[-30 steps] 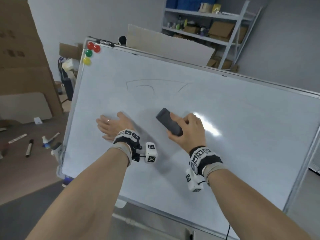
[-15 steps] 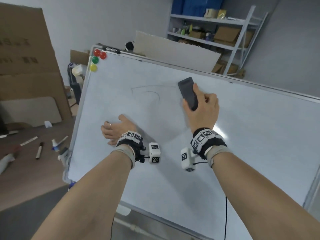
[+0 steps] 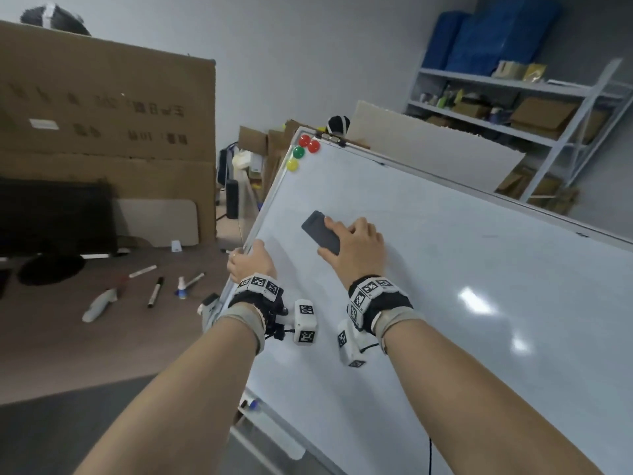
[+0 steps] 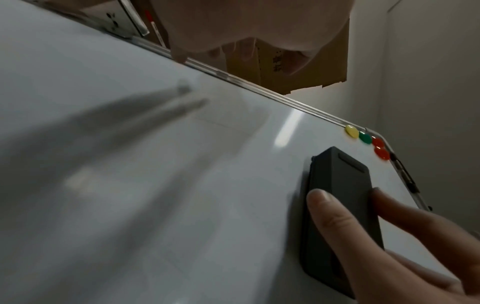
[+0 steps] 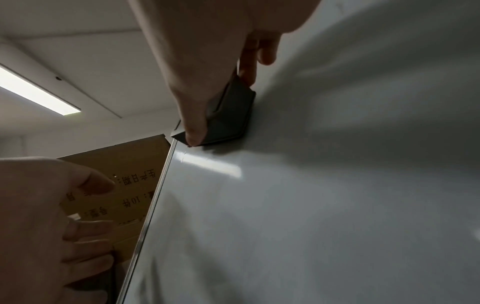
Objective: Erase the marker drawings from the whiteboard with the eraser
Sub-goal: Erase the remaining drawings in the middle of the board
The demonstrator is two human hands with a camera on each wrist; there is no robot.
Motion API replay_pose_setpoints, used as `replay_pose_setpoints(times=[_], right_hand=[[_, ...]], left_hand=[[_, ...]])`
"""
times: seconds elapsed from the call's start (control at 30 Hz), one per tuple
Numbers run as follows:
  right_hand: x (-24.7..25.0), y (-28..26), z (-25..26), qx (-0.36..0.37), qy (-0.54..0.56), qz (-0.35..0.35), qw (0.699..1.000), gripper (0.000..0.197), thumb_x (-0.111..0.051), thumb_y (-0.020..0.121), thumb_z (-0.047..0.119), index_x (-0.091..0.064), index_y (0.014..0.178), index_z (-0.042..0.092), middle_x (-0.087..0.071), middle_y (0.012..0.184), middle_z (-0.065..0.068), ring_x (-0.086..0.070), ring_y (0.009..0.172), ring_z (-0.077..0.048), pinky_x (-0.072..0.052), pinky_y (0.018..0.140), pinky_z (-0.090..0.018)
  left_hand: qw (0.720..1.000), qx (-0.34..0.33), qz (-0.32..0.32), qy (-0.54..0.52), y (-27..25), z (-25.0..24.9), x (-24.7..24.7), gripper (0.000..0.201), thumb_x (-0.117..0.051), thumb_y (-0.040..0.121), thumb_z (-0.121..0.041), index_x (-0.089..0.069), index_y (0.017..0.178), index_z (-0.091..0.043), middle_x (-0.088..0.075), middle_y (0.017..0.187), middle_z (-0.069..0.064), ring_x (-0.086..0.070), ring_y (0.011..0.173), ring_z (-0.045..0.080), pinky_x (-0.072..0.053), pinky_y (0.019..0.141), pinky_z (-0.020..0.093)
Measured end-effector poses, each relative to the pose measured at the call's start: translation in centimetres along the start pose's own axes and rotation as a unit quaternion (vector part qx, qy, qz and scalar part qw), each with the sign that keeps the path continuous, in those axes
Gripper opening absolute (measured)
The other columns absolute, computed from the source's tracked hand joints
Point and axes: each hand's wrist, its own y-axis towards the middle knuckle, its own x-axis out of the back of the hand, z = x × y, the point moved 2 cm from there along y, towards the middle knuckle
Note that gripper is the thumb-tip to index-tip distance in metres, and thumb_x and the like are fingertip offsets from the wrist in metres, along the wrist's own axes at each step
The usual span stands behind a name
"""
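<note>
The whiteboard (image 3: 445,303) stands tilted in front of me, and I make out no plain marker lines on it. My right hand (image 3: 354,243) grips the dark grey eraser (image 3: 320,232) and presses it flat on the upper left part of the board. In the left wrist view, the thumb and a fingertip pinch the eraser (image 4: 340,197) by its long sides. The right wrist view has the eraser (image 5: 230,115) close to the board's left frame. My left hand (image 3: 250,261) holds the left edge, thumb in front and fingers (image 5: 88,228) curled behind.
Red, green and yellow magnets (image 3: 298,153) sit in the board's top left corner. Markers (image 3: 156,291) and a small bottle (image 3: 181,288) lie on the brown surface to the left. Large cardboard sheets (image 3: 102,132) stand behind it. A metal shelf (image 3: 513,97) fills the back right.
My right hand swept the eraser up the board and then left over the curved lines, which no longer show. My left hand moved from flat on the board to gripping its left edge.
</note>
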Motion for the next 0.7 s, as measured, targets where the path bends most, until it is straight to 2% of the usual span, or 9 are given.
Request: replay_pose_setpoints(times=[0.1,0.27,0.4,0.5,0.63,0.7], right_hand=[[0.3,-0.3,-0.9,0.010,-0.010,-0.028,0.999,0.060,-0.071,0.081,0.052,-0.054,0.136,0.035,-0.053,0.103,-0.007,-0.051,0.093,-0.029,-0.039,0.083,-0.040],[3.1,0.9,-4.8,-0.062,-0.030,-0.120,0.990,0.060,-0.070,0.083,0.050,-0.053,0.138,0.033,-0.051,0.099,-0.009,-0.049,0.088,-0.030,-0.042,0.078,-0.040],[5.1,2.0,-6.8,-0.095,-0.049,-0.167,0.980,0.060,-0.070,0.084,0.049,-0.052,0.139,0.034,-0.050,0.100,-0.009,-0.048,0.087,-0.030,-0.041,0.077,-0.040],[4.9,2.7,-6.1,-0.080,-0.029,-0.160,0.984,0.060,-0.072,0.081,0.049,-0.054,0.136,0.035,-0.048,0.098,-0.008,-0.047,0.085,-0.028,-0.042,0.076,-0.039],[3.2,2.6,-4.0,0.009,-0.022,-0.075,0.997,0.060,-0.071,0.079,0.052,-0.055,0.135,0.039,-0.051,0.100,-0.006,-0.050,0.089,-0.028,-0.042,0.081,-0.040],[2.4,2.0,-3.0,0.031,-0.018,-0.048,0.998,0.059,-0.072,0.078,0.051,-0.057,0.133,0.039,-0.052,0.101,-0.006,-0.051,0.091,-0.028,-0.040,0.082,-0.040]], left_hand=[[1.000,-0.013,0.024,0.015,-0.8,0.4,-0.6,0.065,-0.054,0.087,-0.039,-0.043,0.146,-0.014,-0.041,0.153,0.011,-0.036,0.142,0.033,-0.025,0.119,0.049],[0.995,-0.053,0.069,0.051,-3.0,0.2,-3.1,0.066,-0.053,0.089,-0.035,-0.037,0.151,-0.014,-0.035,0.158,0.007,-0.030,0.145,0.030,-0.024,0.119,0.048],[0.992,-0.069,0.088,0.058,-4.0,0.0,-5.0,0.062,-0.054,0.090,-0.035,-0.042,0.147,-0.014,-0.034,0.157,0.003,-0.029,0.145,0.030,-0.025,0.118,0.048],[0.992,-0.072,0.080,0.064,-3.7,0.2,-5.4,0.063,-0.054,0.089,-0.037,-0.042,0.147,-0.016,-0.032,0.158,0.002,-0.025,0.147,0.028,-0.024,0.118,0.052],[0.993,-0.085,0.059,0.047,-3.1,0.9,-5.0,0.062,-0.053,0.090,-0.034,-0.041,0.148,-0.018,-0.032,0.160,0.002,-0.022,0.149,0.027,-0.022,0.120,0.050],[0.994,-0.088,0.056,0.038,-3.1,1.2,-4.9,0.060,-0.051,0.092,-0.032,-0.040,0.149,-0.018,-0.032,0.160,0.003,-0.023,0.149,0.027,-0.022,0.120,0.047]])
